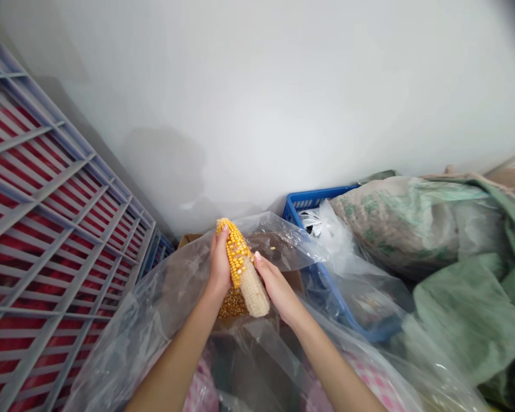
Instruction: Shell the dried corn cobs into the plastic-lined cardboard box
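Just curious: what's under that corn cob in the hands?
Under the corn cob, loose yellow kernels lie piled inside a clear plastic bag. The hands hide how deep the pile goes.

So there's one corn cob, held up over a clear plastic bag. It's half stripped: the upper part, pointing toward 11 o'clock, still has bright yellow-orange kernels packed on, while the lower end, toward 5 o'clock, is bare, pale and pitted. It sits tilted, nearly upright. Loose kernels are piled in the bag right under the bare end, at about 7 o'clock from it, and a couple cling to the plastic at 2 o'clock.
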The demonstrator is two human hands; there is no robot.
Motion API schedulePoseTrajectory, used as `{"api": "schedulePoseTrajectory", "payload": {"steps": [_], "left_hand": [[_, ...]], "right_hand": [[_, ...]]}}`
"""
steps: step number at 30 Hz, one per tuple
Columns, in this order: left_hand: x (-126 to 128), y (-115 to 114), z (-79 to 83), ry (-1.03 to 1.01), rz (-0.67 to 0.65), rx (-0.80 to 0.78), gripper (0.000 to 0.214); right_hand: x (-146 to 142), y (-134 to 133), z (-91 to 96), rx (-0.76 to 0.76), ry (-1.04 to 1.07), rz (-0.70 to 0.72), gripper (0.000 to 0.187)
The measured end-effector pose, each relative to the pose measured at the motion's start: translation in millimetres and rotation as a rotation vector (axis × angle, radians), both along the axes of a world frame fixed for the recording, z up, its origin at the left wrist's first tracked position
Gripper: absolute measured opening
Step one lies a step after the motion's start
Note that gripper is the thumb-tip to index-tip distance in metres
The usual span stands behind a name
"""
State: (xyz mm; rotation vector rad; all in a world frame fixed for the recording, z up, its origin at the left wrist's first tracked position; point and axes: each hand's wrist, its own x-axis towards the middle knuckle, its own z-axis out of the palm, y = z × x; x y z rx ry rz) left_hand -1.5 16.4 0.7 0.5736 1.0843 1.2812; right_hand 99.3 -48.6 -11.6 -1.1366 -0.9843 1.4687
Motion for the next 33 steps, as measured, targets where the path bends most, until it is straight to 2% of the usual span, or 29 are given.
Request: {"api": "schedulePoseTrajectory", "payload": {"steps": [2,6,12,17,20,24,30,33], "left_hand": [[0,1,-3.9,0.067,0.073,0.078,0.035],[2,0,-6.5,0.122,0.118,0.126,0.033],[4,1,-3.0,0.081,0.134,0.049,0.033],[8,6,-11.7,0.108,0.182,0.112,0.036],[9,7,-15.5,0.16,0.213,0.133,0.037],[8,7,-16.5,0.226,0.177,0.132,0.037],[2,8,-16.2,0.08,0.212,0.152,0.033],[-4,9,-16.6,0.113,0.177,0.133,0.036]], "right_hand": [[0,-1,2.1,0.016,-0.069,0.014,0.051],[-2,-3,2.1,0.056,-0.333,-0.08,0.046],[-3,0,-4.2,0.05,-0.334,-0.105,0.039],[1,-1,-2.9,0.044,-0.454,-0.032,0.044],[3,-1,-3.0,0.033,-0.409,0.01,0.048],[4,0,-7.6,-0.07,-0.29,0.012,0.052],[-2,0,-13.0,-0.229,-0.109,-0.033,0.057],[-8,4,-15.9,-0.246,-0.114,-0.131,0.058]]}}
